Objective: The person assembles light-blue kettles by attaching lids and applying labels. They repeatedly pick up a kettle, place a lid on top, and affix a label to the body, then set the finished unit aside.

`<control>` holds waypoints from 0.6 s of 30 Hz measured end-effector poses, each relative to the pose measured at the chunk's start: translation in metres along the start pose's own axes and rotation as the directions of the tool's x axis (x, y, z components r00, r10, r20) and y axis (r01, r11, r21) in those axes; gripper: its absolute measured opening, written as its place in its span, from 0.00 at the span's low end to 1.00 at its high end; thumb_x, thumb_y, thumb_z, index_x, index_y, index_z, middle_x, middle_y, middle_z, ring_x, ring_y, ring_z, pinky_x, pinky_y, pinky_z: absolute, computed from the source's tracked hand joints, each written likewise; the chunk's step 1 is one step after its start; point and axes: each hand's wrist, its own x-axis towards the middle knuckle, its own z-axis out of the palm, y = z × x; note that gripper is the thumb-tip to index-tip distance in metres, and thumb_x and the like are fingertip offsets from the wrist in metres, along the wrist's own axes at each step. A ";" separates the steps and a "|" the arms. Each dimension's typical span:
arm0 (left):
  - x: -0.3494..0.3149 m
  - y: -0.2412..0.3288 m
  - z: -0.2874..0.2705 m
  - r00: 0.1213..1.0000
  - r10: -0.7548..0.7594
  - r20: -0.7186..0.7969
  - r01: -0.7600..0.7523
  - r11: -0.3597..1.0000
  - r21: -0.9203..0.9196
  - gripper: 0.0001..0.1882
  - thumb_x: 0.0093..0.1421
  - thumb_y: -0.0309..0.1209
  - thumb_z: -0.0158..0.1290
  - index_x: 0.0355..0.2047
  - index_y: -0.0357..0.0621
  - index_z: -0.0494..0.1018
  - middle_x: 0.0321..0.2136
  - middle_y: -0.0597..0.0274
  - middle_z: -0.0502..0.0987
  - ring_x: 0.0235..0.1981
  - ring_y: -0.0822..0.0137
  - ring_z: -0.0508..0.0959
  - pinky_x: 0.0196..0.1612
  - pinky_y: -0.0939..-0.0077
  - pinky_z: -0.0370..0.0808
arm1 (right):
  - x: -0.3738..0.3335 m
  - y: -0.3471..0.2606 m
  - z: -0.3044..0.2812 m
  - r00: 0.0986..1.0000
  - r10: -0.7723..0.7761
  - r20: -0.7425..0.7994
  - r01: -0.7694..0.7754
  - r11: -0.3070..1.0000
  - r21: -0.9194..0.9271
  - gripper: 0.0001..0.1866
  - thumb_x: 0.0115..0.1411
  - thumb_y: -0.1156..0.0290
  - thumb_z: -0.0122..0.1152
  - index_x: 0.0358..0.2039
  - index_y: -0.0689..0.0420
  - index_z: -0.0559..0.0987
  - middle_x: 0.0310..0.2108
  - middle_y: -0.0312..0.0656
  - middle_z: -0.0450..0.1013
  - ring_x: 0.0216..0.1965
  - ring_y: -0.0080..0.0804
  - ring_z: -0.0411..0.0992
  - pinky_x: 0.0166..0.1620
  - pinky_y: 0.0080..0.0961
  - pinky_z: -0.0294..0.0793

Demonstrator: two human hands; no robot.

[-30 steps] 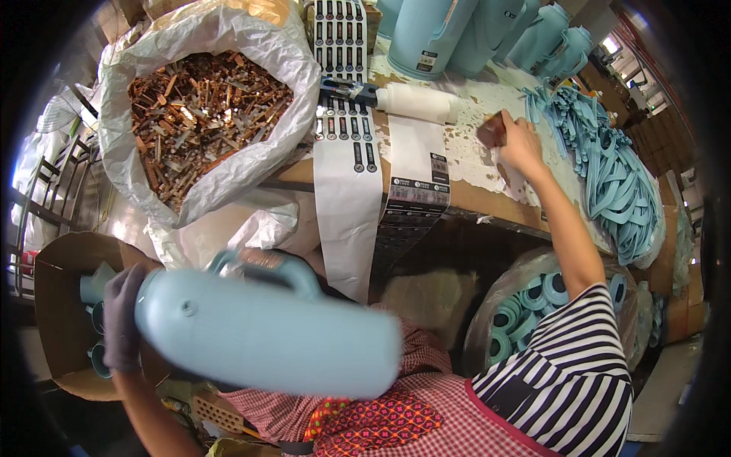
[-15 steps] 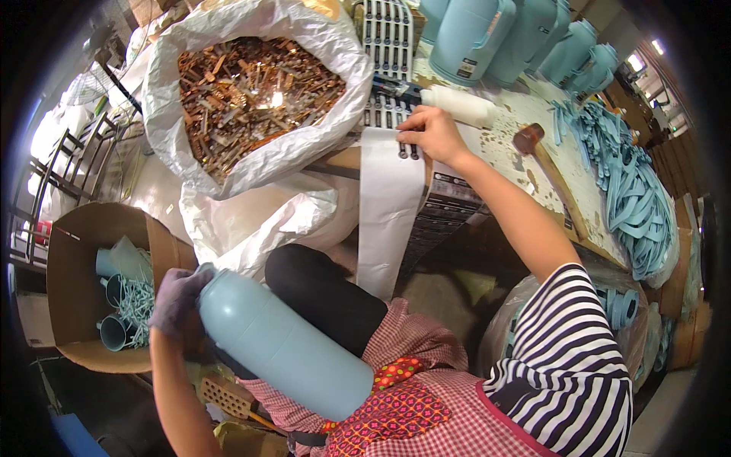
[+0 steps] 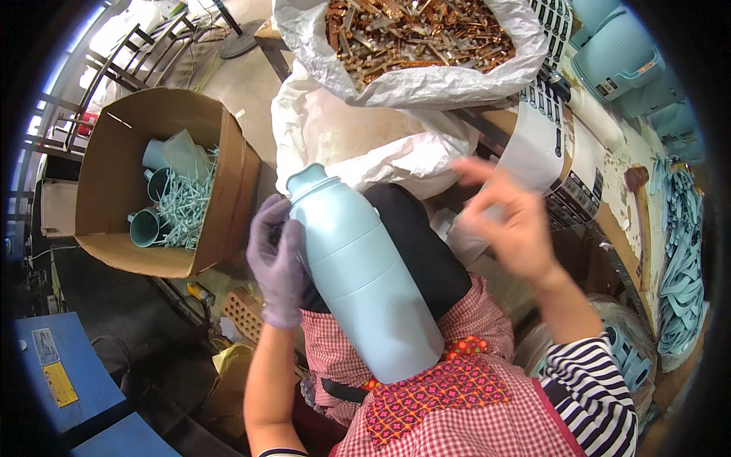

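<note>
A pale blue thermos flask body (image 3: 365,274) lies slanted across my lap, its neck pointing up and to the left. My left hand (image 3: 276,263), in a purple-grey glove, is curled against its side just below the neck. My bare right hand (image 3: 514,221) is raised to the right of the flask and apart from it. Motion smears its fingers, so whether it pinches something small does not show. Beyond that hand, a white label strip (image 3: 533,148) with dark stickers hangs over the worktable's edge.
At left stands a cardboard box (image 3: 217,221) with blue cups and thin plastic scraps. A white sack (image 3: 426,95) of metal scraps is ahead. On the worktable at right are blue jugs (image 3: 620,65), a mallet (image 3: 641,221) and blue strips (image 3: 681,282).
My right hand has left the label strip and come back toward the flask. My left hand has shifted from the flask's neck to its side. The view has swung left and down.
</note>
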 end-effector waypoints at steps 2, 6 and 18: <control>-0.015 0.001 0.007 0.997 -0.040 0.059 0.040 0.999 0.002 0.23 0.67 0.36 0.57 0.58 0.34 0.74 0.69 0.46 0.60 0.68 0.57 0.64 0.69 0.64 0.60 | -0.009 0.005 0.053 0.982 0.093 0.164 -0.150 0.912 0.382 0.06 0.56 0.69 0.71 0.30 0.58 0.84 0.66 0.53 0.66 0.64 0.42 0.64 0.67 0.40 0.59; -0.027 -0.003 0.010 0.998 0.010 0.067 -0.015 0.996 0.084 0.21 0.68 0.36 0.55 0.58 0.40 0.75 0.70 0.46 0.59 0.69 0.54 0.62 0.69 0.60 0.59 | -0.011 0.012 0.106 0.966 0.113 0.232 -0.207 0.875 0.438 0.08 0.56 0.67 0.71 0.31 0.57 0.85 0.73 0.59 0.53 0.73 0.44 0.50 0.70 0.42 0.51; -0.026 0.000 0.007 0.987 0.048 0.151 -0.050 0.999 0.010 0.32 0.58 0.40 0.64 0.61 0.42 0.73 0.70 0.44 0.56 0.70 0.52 0.60 0.69 0.58 0.60 | -0.009 0.018 0.114 0.969 0.180 0.168 -0.230 0.907 0.354 0.09 0.55 0.65 0.71 0.29 0.58 0.85 0.70 0.60 0.59 0.69 0.44 0.55 0.68 0.40 0.52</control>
